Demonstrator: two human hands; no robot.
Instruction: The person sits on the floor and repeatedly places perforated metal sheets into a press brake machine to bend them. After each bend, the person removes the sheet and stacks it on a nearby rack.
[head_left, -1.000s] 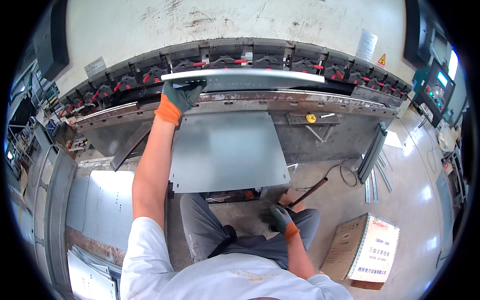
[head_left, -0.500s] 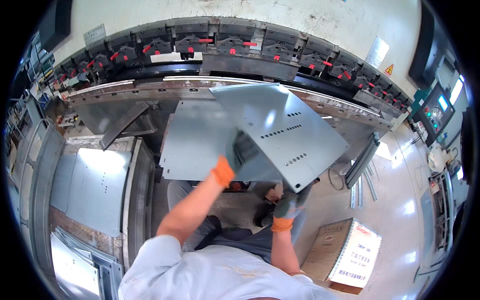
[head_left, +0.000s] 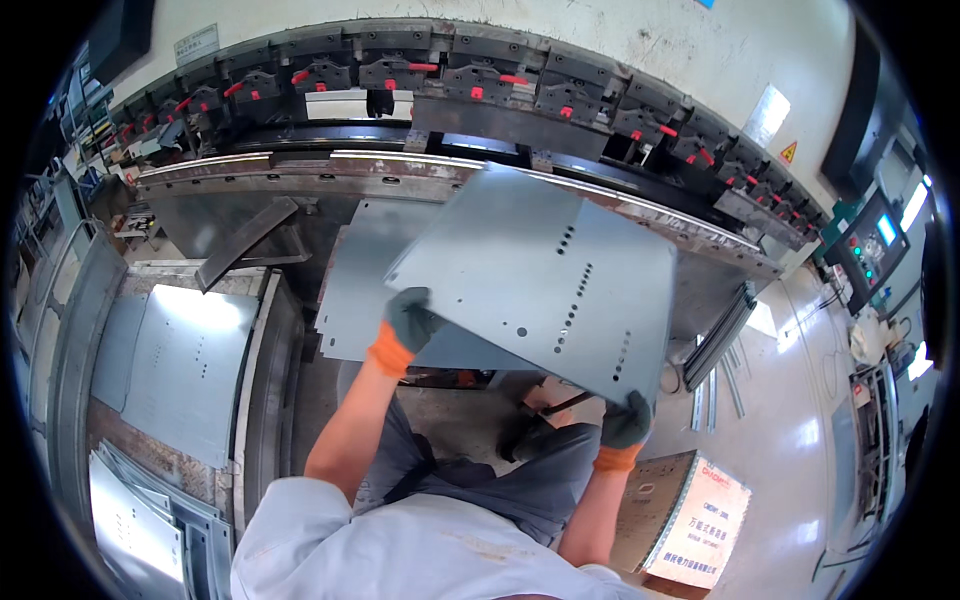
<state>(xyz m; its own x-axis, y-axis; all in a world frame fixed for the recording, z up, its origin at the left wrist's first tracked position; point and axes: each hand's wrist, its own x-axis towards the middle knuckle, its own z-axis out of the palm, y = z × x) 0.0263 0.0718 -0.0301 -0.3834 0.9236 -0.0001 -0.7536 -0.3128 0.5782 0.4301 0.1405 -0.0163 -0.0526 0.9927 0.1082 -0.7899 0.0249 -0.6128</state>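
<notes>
A grey sheet metal panel (head_left: pixel 510 270) with rows of punched holes is held up at a tilt in front of me. My left hand (head_left: pixel 412 318), in a dark glove with an orange cuff, is closed on its near left corner. The same kind of glove covers my right hand (head_left: pixel 627 420), which grips the near right corner; some of its fingers are hidden by the panel. Below and to the left lies another flat metal sheet (head_left: pixel 350 290), partly covered by the raised panel. The far edge of the panel overlaps the press brake's bed (head_left: pixel 390 180) in view.
A row of dark tool clamps with red levers (head_left: pixel 480 85) spans the machine. Metal sheets (head_left: pixel 195 370) lie on a bench at left, with more sheets (head_left: pixel 140 520) nearer me. A cardboard box (head_left: pixel 690 520) stands at right, below leaning metal strips (head_left: pixel 715 350). A control panel (head_left: pixel 875 240) stands far right.
The panel has turned and its hole rows now run differently. My left hand has moved left to its corner, and my right hand has shifted right and slightly down.
</notes>
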